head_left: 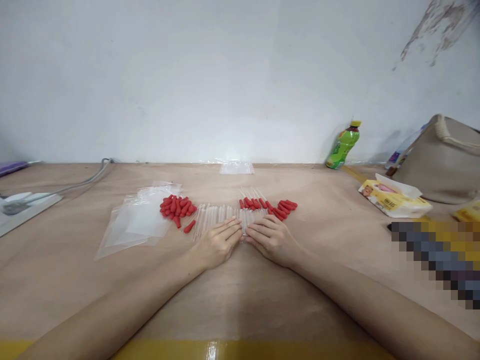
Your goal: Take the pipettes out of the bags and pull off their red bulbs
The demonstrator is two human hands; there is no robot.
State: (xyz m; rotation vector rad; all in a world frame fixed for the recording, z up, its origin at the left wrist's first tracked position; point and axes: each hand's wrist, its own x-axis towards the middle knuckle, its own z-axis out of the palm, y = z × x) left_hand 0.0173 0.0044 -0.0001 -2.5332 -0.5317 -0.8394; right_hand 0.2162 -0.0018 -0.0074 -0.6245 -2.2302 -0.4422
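A row of clear thin tubes (212,215), like glass dropper tubes, lies side by side in the middle of the table. My left hand (221,240) rests flat over the near ends of some tubes, its fingers stretched out and pointing right. From the other side my right hand (272,237) lies on the tubes too, fingers extended toward the left one. A pile of red rubber bulbs (176,207) is left of the tubes, with a single bulb (189,226) nearer. Beyond my right hand, several red bulbs (255,203) have thin clear tips pointing away; more red bulbs (288,206) lie beside them.
Clear plastic bags (137,220) are spread at the left, and another bag (236,168) lies by the wall. A grey cable (82,181) runs at far left. On the right are a green bottle (343,146), a yellow tissue pack (395,197) and a beige bag (438,165).
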